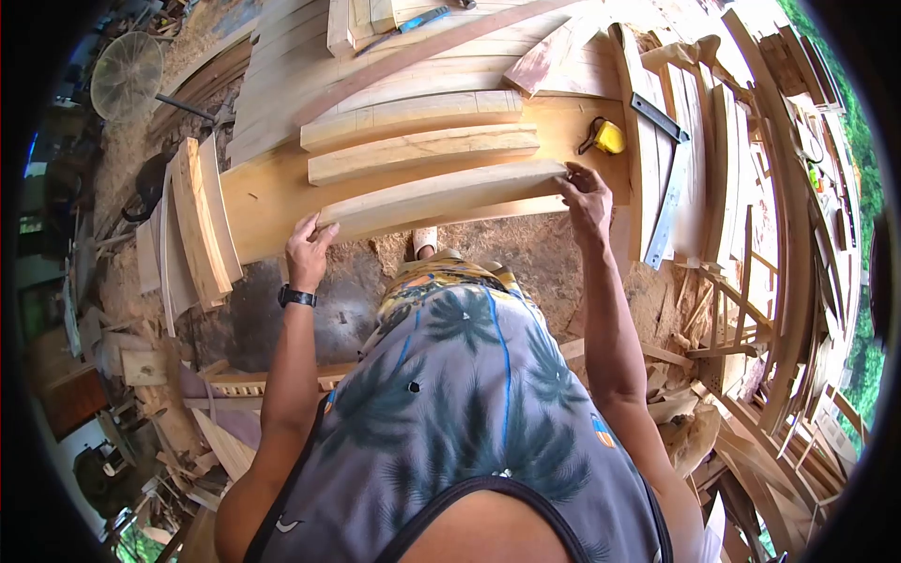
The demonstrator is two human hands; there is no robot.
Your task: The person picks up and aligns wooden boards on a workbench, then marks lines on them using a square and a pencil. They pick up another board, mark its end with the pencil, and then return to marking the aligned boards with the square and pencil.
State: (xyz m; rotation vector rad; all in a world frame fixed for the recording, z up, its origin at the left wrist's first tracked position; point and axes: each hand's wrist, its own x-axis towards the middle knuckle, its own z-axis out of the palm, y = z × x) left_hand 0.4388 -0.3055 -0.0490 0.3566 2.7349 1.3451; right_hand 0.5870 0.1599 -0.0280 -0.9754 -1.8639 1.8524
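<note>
A pale wooden piece spans the space between my hands at the near edge of the workbench. My left hand, with a dark watch at the wrist, grips its left end between thumb and fingers. Around its right end are the thumb and fingers of my right hand. Just beyond it lie two similar pieces, a middle one and a farther one, roughly parallel to it.
A yellow tape measure lies right of the pieces. A metal square rests on stacked boards at the right. More boards stand at the left. A blue-handled tool is at the back. Sawdust and scraps cover the floor.
</note>
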